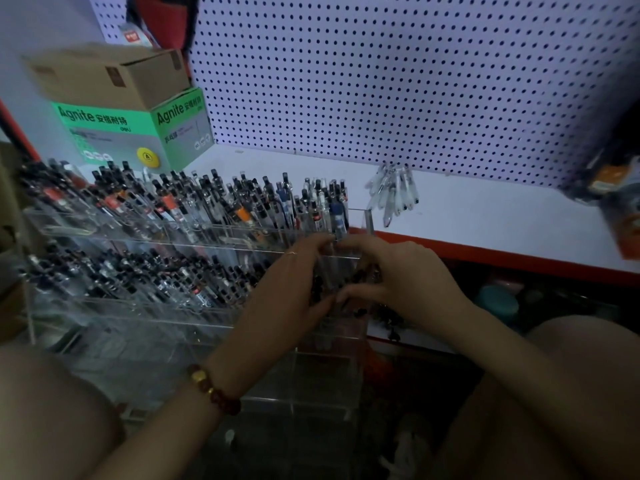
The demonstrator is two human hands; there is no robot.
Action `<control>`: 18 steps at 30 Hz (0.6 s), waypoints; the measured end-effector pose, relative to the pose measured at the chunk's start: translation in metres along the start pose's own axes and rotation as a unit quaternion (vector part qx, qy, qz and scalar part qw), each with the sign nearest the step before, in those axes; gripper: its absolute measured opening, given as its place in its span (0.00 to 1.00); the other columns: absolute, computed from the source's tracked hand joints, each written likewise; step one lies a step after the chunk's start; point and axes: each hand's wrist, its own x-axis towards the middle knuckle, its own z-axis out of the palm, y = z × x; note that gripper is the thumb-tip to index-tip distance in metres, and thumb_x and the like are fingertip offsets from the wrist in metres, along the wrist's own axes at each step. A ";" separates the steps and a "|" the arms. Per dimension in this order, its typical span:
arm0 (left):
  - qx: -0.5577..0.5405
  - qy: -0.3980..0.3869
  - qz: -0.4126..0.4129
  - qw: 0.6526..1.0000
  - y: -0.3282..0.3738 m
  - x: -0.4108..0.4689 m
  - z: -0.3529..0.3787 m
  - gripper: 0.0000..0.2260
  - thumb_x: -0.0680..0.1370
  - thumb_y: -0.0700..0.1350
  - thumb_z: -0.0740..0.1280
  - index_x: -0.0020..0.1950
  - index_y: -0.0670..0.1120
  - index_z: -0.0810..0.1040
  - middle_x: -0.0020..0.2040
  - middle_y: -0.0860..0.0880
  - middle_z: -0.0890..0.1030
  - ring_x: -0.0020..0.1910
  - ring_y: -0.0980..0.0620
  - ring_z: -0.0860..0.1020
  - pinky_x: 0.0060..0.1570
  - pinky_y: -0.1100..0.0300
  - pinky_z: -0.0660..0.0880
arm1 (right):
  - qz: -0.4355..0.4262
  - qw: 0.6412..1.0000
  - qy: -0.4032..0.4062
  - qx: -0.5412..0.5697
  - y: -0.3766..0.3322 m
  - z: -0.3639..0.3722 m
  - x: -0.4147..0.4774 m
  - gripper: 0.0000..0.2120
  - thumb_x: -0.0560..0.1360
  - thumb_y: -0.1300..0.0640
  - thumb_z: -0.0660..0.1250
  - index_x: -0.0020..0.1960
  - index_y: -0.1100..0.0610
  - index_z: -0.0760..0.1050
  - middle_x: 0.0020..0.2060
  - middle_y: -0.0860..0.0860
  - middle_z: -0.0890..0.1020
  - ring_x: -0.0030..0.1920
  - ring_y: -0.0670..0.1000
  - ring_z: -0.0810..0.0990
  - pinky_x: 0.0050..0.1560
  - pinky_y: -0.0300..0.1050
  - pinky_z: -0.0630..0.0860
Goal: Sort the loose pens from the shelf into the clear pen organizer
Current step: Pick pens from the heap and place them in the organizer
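Note:
A clear tiered pen organizer point(194, 317) stands at the shelf's front left, its upper rows packed with several pens point(214, 202). A loose pile of clear pens point(393, 194) lies on the white shelf point(485, 209) to its right. My left hand point(294, 282) and my right hand point(405, 275) meet at the organizer's right end, fingers curled around a bunch of clear pens point(332, 271) standing in a lower compartment. The pens between my hands are partly hidden by my fingers.
A green Agnite box point(138, 133) with a cardboard box point(114, 74) on top stands at the back left. White pegboard point(381, 81) backs the shelf. The shelf has a red front edge point(502, 258). Dark packaged goods point(613, 188) hang at the right.

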 end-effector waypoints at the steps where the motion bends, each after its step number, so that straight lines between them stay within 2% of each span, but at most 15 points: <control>1: 0.002 0.002 0.016 1.000 0.000 0.000 0.002 0.30 0.73 0.47 0.73 0.71 0.50 0.64 0.64 0.51 0.73 0.60 0.56 0.71 0.57 0.64 0.68 | -0.008 1.000 0.006 0.005 0.002 -0.002 0.000 0.33 0.66 0.40 0.71 0.67 0.52 0.72 0.42 0.50 0.85 0.41 0.53 0.83 0.42 0.50 0.80; 5: -0.008 -0.009 0.038 0.999 -0.003 -0.001 0.007 0.26 0.76 0.44 0.70 0.71 0.52 0.63 0.64 0.52 0.73 0.61 0.59 0.70 0.59 0.69 0.66 | 0.011 1.000 0.013 0.008 0.001 0.002 -0.001 0.26 0.68 0.44 0.73 0.61 0.55 0.73 0.43 0.51 0.84 0.42 0.54 0.83 0.41 0.49 0.79; 7: -0.016 -0.020 0.041 0.999 -0.003 0.000 0.007 0.23 0.75 0.43 0.70 0.67 0.53 0.65 0.61 0.53 0.74 0.57 0.58 0.72 0.52 0.71 0.67 | 0.029 0.997 0.037 0.061 -0.001 0.008 -0.002 0.21 0.66 0.46 0.76 0.51 0.56 0.72 0.36 0.49 0.82 0.35 0.52 0.81 0.33 0.45 0.76; 9: -0.014 -0.035 0.065 0.997 -0.003 0.000 0.007 0.20 0.74 0.43 0.71 0.62 0.53 0.66 0.56 0.52 0.74 0.53 0.56 0.74 0.46 0.67 0.69 | 0.010 0.995 0.069 0.073 -0.002 0.013 -0.003 0.20 0.65 0.44 0.74 0.45 0.56 0.70 0.29 0.48 0.78 0.27 0.50 0.77 0.27 0.38 0.68; 10: -0.019 -0.035 0.075 0.996 -0.002 0.000 0.007 0.19 0.75 0.43 0.70 0.61 0.54 0.67 0.55 0.53 0.75 0.51 0.57 0.74 0.45 0.65 0.70 | -0.005 0.994 0.080 0.072 -0.002 0.014 -0.004 0.20 0.66 0.41 0.72 0.44 0.56 0.71 0.28 0.48 0.78 0.26 0.49 0.76 0.26 0.37 0.68; 12: -0.043 -0.017 0.072 0.996 -0.001 0.000 0.007 0.15 0.76 0.41 0.69 0.58 0.52 0.69 0.52 0.54 0.76 0.48 0.59 0.74 0.44 0.64 0.70 | -0.020 0.994 0.072 0.085 -0.001 0.011 -0.004 0.21 0.67 0.37 0.66 0.44 0.55 0.73 0.30 0.48 0.80 0.27 0.47 0.77 0.26 0.41 0.74; 14: -0.053 0.005 0.063 0.997 -0.003 0.000 0.009 0.08 0.77 0.43 0.66 0.55 0.49 0.72 0.49 0.53 0.76 0.45 0.59 0.74 0.41 0.63 0.72 | -0.040 0.995 0.052 0.076 0.002 0.004 -0.005 0.19 0.70 0.38 0.61 0.45 0.52 0.77 0.33 0.46 0.83 0.29 0.44 0.79 0.30 0.43 0.78; 16: -0.038 0.029 0.049 0.998 -0.005 0.001 0.009 0.07 0.77 0.45 0.65 0.54 0.48 0.73 0.48 0.53 0.76 0.42 0.60 0.74 0.40 0.61 0.73 | -0.078 0.996 0.046 0.028 0.005 -0.001 -0.007 0.17 0.73 0.41 0.59 0.49 0.50 0.80 0.38 0.44 0.84 0.31 0.44 0.80 0.31 0.44 0.79; 18: -0.037 0.040 0.028 0.998 -0.008 0.001 0.008 0.09 0.77 0.42 0.67 0.56 0.49 0.73 0.50 0.55 0.76 0.44 0.60 0.74 0.43 0.61 0.74 | -0.120 0.991 0.021 -0.059 0.003 -0.006 -0.010 0.16 0.73 0.42 0.62 0.55 0.49 0.79 0.45 0.46 0.83 0.31 0.46 0.80 0.26 0.45 0.77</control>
